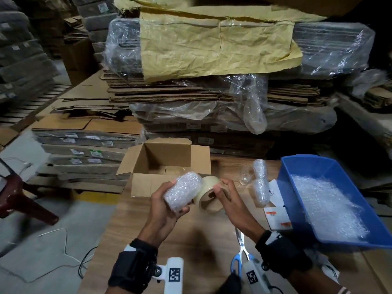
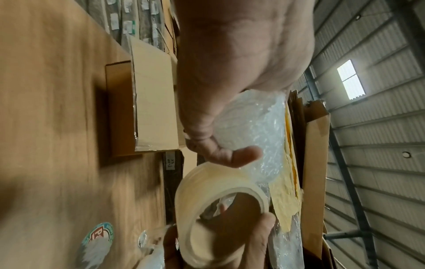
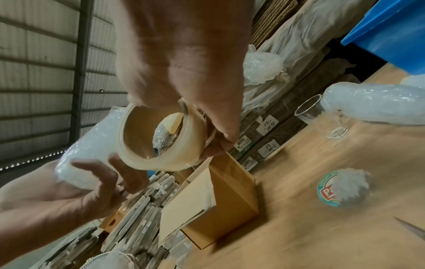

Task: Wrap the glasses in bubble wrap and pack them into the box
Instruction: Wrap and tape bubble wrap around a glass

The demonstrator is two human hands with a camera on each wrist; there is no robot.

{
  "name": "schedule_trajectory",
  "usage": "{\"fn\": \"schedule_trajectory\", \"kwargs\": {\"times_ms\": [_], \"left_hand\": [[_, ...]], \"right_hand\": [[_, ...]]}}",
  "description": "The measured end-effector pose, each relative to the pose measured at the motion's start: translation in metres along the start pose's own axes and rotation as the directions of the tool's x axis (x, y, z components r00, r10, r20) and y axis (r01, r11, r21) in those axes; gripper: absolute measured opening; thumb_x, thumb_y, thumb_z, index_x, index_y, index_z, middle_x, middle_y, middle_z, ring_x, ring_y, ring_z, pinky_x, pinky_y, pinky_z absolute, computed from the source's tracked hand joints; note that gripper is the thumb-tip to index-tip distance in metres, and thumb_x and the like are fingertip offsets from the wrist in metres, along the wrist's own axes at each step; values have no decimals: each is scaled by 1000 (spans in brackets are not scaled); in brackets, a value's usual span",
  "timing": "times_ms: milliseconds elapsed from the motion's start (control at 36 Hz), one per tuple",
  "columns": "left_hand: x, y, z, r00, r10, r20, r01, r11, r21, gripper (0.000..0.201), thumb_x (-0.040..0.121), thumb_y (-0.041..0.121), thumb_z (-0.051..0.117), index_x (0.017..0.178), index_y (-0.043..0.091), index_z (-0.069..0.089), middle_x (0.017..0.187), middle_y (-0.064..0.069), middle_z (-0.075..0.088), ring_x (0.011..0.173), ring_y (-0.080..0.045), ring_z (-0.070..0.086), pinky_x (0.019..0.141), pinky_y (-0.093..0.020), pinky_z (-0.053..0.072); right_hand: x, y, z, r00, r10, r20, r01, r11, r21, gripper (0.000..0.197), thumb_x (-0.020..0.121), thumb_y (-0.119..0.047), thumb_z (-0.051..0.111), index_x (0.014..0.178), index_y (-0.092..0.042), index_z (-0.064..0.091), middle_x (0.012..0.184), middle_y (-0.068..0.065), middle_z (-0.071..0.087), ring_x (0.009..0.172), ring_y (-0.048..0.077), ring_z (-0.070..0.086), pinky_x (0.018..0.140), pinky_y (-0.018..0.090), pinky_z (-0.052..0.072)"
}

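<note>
I am working in a warehouse stacked with flattened cartons, at a wooden table [image 1: 191,230]. The open box [image 1: 167,162] is standing empty at the far edge; the blue bin [image 1: 297,172] with loose bubble wrap [image 1: 326,206] is sitting to my right. Two wrapped bundles [image 1: 260,183] and one bare glass [image 1: 246,175] are lying between them. My left hand [image 1: 163,209] is cradling the wrapped glass [image 1: 183,190], fingers curled round its middle. My right hand [image 1: 231,200] is pinching the tape roll [image 1: 209,198] against the bundle. I am judging the bundle light, slippery and fragile inside; I am gripping mid-body, never squeezing the rim.
</note>
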State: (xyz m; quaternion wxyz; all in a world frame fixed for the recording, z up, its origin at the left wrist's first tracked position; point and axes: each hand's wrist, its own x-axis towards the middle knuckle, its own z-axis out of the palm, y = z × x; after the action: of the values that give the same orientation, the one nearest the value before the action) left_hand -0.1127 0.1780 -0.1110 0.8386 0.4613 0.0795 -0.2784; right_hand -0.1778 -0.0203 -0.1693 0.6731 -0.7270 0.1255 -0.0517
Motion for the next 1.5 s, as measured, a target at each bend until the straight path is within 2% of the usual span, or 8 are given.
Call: {"fn": "schedule_trajectory", "kwargs": {"times_ms": [222, 667, 806, 1028, 1167, 1278, 1361, 1500], "left_hand": [[8, -10, -14, 994, 109, -25, -99, 959, 265, 45, 106, 25, 44, 144, 47, 51, 129, -5, 66, 98, -38, 74, 63, -45, 61], [4, -21, -9, 970, 134, 201, -205, 897, 391, 59, 85, 43, 64, 140, 24, 63, 119, -19, 72, 80, -42, 71, 50, -38, 58], [6, -20, -16, 959, 100, 266, -219, 857, 467, 77, 68, 23, 89, 140, 22, 62, 114, -19, 72, 80, -34, 67, 56, -37, 58], [10, -33, -15, 969, 131, 207, -206, 895, 396, 59, 57, -1, 79, 113, 16, 78, 96, -22, 69, 72, -32, 57, 50, -32, 48], [13, -41, -11, 950, 288, 120, -312, 863, 397, 62, 55, 4, 81, 116, 12, 73, 95, -11, 74, 71, -29, 62, 48, -31, 48], [12, -38, -10, 905, 341, 253, -424, 736, 527, 68, 62, 4, 86, 127, 19, 69, 107, -8, 74, 77, -20, 71, 50, -30, 54], [9, -35, -12, 879, 336, 339, -475, 687, 550, 72, 66, 4, 89, 133, 15, 65, 123, 0, 72, 102, -16, 71, 73, -24, 58], [7, -31, -12, 807, 334, 487, -589, 514, 624, 77, 71, 16, 94, 140, 19, 60, 132, 3, 66, 124, -18, 63, 97, -26, 53]], "right_hand": [[-6, -12, -3, 990, -123, -62, 122, 992, -21, 25, 102, -46, 52, 124, -34, 50, 98, 1, 67, 83, 23, 69, 85, 39, 55], [-5, -7, -16, 992, -80, -96, 88, 993, 79, 26, 96, -44, 59, 112, -22, 60, 97, 14, 67, 80, 17, 65, 57, 30, 54], [-10, -5, -24, 996, -49, -69, 52, 998, 43, 33, 96, -44, 57, 114, -18, 44, 98, 4, 74, 79, 27, 70, 64, 31, 58], [-19, -1, -25, 982, -139, -126, 144, 989, 39, 12, 103, -22, 59, 111, -20, 67, 99, -1, 70, 88, 17, 68, 71, 22, 56], [-24, 7, -23, 993, -48, 110, 44, 998, 43, 18, 102, -20, 61, 112, -18, 75, 104, 9, 74, 61, 22, 64, 52, 34, 54], [-29, 4, -22, 970, -35, 241, 11, 995, 101, 24, 105, -19, 54, 114, -9, 73, 111, 11, 74, 100, 26, 71, 87, 40, 56], [-29, -10, -27, 933, 73, 351, -171, 951, 257, 30, 106, -18, 48, 110, -16, 77, 111, 6, 75, 101, 17, 70, 86, 25, 52], [-27, -9, -33, 863, 210, 460, -386, 861, 330, 41, 103, -38, 56, 124, -5, 69, 117, 20, 68, 94, 26, 70, 75, 33, 55]]}}
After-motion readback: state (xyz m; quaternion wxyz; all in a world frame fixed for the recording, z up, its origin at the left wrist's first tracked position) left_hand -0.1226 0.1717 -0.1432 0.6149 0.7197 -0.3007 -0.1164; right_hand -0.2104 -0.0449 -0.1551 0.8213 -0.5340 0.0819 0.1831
